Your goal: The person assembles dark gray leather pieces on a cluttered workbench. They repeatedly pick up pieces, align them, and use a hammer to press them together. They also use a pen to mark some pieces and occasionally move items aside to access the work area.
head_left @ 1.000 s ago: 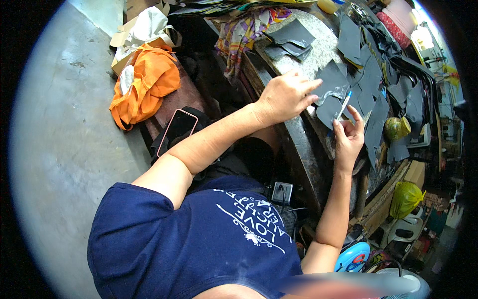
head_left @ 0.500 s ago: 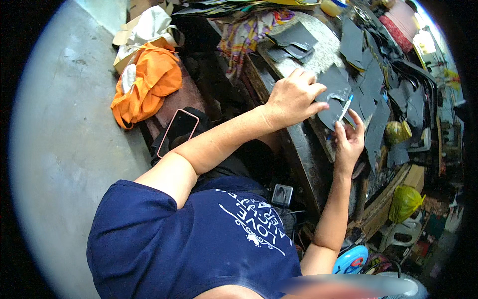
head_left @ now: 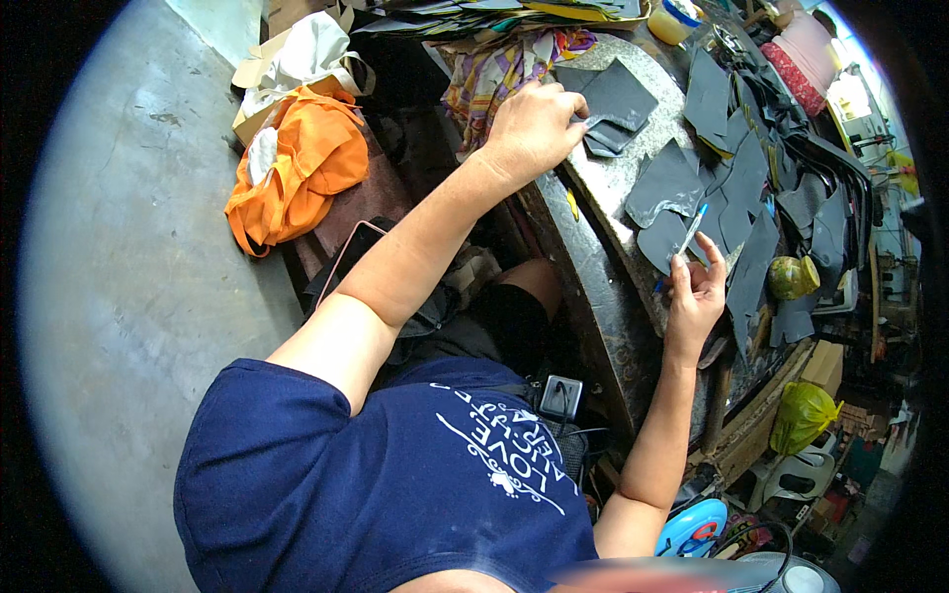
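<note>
My left hand (head_left: 537,127) reaches to the near-left edge of a small stack of dark grey sheet pieces (head_left: 623,94). Its thumb and fingers are closed at the edge of one piece. In my right hand (head_left: 697,296) a slim white pen with a blue end (head_left: 694,229) is pinched, pointing up and away. Beneath and beyond the pen, more cut dark grey pieces (head_left: 664,186) lie overlapping on a pale speckled slab (head_left: 596,176).
Crumpled patterned cloth (head_left: 484,84) hangs beside the stack. A yellow tub (head_left: 674,20) stands at the far edge, a round yellowish container (head_left: 791,278) at right. An orange bag (head_left: 301,163) rests on the bench at left. A yellow-green plastic bag (head_left: 806,417) sits lower right.
My left hand has moved left and away from beside the pen to the dark grey stack, closing at its edge. My right hand still holds the pen, nearly in place. The view has shifted slightly.
</note>
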`<control>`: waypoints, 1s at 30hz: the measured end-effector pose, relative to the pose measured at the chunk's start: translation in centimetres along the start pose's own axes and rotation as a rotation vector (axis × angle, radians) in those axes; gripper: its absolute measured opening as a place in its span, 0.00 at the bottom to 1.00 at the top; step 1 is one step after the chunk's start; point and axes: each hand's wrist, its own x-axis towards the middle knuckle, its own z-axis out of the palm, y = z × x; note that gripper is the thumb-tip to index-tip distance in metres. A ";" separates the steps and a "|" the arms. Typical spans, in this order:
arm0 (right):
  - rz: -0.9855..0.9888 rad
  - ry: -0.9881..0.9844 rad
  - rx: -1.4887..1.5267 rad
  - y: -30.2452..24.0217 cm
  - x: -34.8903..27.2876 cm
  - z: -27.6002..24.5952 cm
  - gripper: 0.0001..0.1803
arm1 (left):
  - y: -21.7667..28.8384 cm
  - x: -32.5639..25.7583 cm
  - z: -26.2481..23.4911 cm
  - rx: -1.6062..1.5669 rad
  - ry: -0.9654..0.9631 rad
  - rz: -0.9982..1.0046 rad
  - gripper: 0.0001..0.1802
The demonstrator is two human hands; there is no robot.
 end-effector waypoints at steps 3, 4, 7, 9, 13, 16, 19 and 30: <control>-0.006 0.003 0.007 0.0 0.0 0.1 0.22 | 0.6 0.3 0.0 0.048 0.052 -0.064 0.17; -0.009 0.005 0.008 0.0 -0.1 0.1 0.22 | 0.7 0.8 -0.1 0.087 0.078 -0.064 0.18; -0.011 0.011 -0.013 0.0 -0.1 0.1 0.21 | 0.7 2.0 -0.2 0.255 0.038 -0.024 0.19; -0.012 0.012 -0.028 0.0 -0.1 0.1 0.21 | 0.7 2.4 -0.2 0.384 -0.107 -0.021 0.20; -0.012 0.010 -0.025 0.1 0.0 0.0 0.20 | 0.6 2.7 0.3 0.375 -0.101 -0.004 0.19; -0.019 0.011 -0.035 0.2 -0.1 0.0 0.20 | -0.4 3.2 0.4 0.116 0.038 -0.025 0.18; -0.027 0.016 -0.055 0.1 -0.1 0.1 0.21 | -1.9 3.8 0.6 -0.275 0.121 -0.151 0.17; -0.010 0.026 -0.027 -0.1 -0.1 0.2 0.19 | -2.5 3.7 2.7 -0.810 0.267 -0.156 0.14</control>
